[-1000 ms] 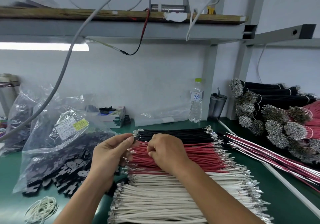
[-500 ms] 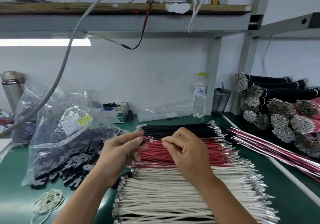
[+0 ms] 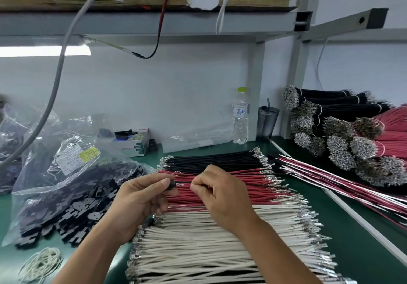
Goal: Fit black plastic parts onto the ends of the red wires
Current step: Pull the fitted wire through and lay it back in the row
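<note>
The left hand [image 3: 141,198] is pinching a small black plastic part [image 3: 171,184]; the right hand [image 3: 220,193] is pinching a thin red wire [image 3: 253,184] beside it

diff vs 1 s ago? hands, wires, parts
Both hands lifted off the red wires. The right hand now pinches a single wire, its metal tip pointing at the black part pinched in the left hand; a second ago both hands were down on the stack's left ends. The tip is not yet in the part. Wire stacks, bag of parts and bottle lie as before.
</note>
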